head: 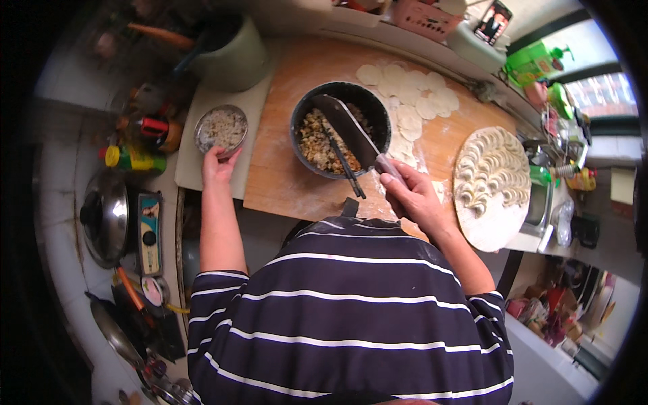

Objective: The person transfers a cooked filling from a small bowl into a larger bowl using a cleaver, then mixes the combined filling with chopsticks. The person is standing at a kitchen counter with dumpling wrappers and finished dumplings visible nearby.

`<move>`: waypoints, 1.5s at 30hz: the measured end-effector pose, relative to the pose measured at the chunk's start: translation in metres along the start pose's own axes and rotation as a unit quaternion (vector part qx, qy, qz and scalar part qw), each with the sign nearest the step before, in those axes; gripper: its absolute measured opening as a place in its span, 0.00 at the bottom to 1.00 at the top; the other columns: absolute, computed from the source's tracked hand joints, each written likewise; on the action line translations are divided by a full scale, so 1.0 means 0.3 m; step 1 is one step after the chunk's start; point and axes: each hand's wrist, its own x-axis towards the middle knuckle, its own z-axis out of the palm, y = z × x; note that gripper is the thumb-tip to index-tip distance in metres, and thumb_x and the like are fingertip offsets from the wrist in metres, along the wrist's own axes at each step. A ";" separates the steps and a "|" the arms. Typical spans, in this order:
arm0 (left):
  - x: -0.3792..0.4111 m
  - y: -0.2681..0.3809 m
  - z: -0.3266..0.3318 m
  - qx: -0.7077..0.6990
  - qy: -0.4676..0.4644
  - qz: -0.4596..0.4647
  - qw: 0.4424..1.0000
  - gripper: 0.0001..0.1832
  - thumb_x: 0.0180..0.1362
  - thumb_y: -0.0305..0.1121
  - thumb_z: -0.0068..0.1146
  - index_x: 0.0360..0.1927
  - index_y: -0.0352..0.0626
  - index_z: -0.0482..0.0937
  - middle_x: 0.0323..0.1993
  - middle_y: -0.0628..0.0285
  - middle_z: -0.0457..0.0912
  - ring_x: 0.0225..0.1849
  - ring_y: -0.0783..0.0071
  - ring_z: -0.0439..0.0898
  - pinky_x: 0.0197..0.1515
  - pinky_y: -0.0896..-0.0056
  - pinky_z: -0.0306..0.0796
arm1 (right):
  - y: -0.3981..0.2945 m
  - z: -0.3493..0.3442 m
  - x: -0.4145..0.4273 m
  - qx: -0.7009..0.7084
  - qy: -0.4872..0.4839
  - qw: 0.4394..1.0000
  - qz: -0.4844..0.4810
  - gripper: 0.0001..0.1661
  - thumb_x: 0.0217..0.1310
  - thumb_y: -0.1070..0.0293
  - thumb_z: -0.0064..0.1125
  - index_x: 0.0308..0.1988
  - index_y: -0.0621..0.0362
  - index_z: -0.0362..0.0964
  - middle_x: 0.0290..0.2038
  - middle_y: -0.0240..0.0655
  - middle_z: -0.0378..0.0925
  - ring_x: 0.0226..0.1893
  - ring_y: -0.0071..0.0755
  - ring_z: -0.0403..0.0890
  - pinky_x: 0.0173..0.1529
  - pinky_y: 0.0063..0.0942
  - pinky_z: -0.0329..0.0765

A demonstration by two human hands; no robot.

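My right hand (412, 195) grips the handle of a cleaver (350, 132), whose broad blade slants over a dark round pot (295, 147). Chopped filling (315, 144) lies inside the pot, and a pair of dark chopsticks (347, 169) leans out over its near rim. To the left, my left hand (221, 161) holds the near side of a small metal bowl (198, 144) of pale, crumbly chopped food (223, 126). That bowl is on or just above a light countertop (195, 172); I cannot tell which.
Round dough wrappers (395, 81) overlap on the floured wooden board (283, 187). At right, a round tray (486, 233) carries rows of folded dumplings (486, 167). A large pale green pot (238, 61) stands at the back left. Bottles (136, 159) and a pan lid (109, 223) crowd the left side.
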 end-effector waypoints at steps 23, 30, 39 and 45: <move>-0.837 -0.320 0.410 0.356 -0.364 -0.062 0.859 0.21 0.71 0.40 0.51 0.62 0.40 0.70 0.55 0.60 0.78 0.54 0.73 0.78 0.52 0.74 0.76 | 0.036 0.163 0.049 -0.285 -0.001 0.911 -0.299 0.46 0.60 0.63 0.58 0.72 0.53 0.46 0.34 0.52 0.80 0.33 0.55 0.83 0.40 0.43 0.79; -0.827 -0.320 0.395 0.293 -0.329 0.002 0.898 0.20 0.71 0.34 0.48 0.62 0.35 0.66 0.46 0.59 0.79 0.47 0.72 0.81 0.51 0.71 0.76 | 0.031 0.105 0.046 -0.331 0.003 0.877 -0.347 0.36 0.61 0.63 0.60 0.66 0.52 0.59 0.38 0.47 0.80 0.33 0.53 0.83 0.39 0.43 0.79; -0.720 -0.227 0.345 0.291 -0.242 0.141 0.915 0.20 0.70 0.34 0.49 0.61 0.35 0.65 0.37 0.65 0.76 0.38 0.77 0.79 0.44 0.72 0.77 | 0.134 0.018 0.150 -0.571 -0.040 0.711 -0.409 0.34 0.53 0.72 0.59 0.62 0.44 0.68 0.54 0.43 0.72 0.52 0.47 0.73 0.60 0.40 0.67; -0.681 -0.267 0.328 0.275 -0.220 0.136 0.926 0.20 0.68 0.31 0.52 0.60 0.33 0.66 0.38 0.64 0.76 0.38 0.78 0.78 0.45 0.72 0.77 | 0.134 0.028 0.216 -0.520 -0.056 0.723 -0.452 0.21 0.56 0.70 0.63 0.51 0.51 0.75 0.44 0.37 0.78 0.41 0.41 0.78 0.47 0.36 0.75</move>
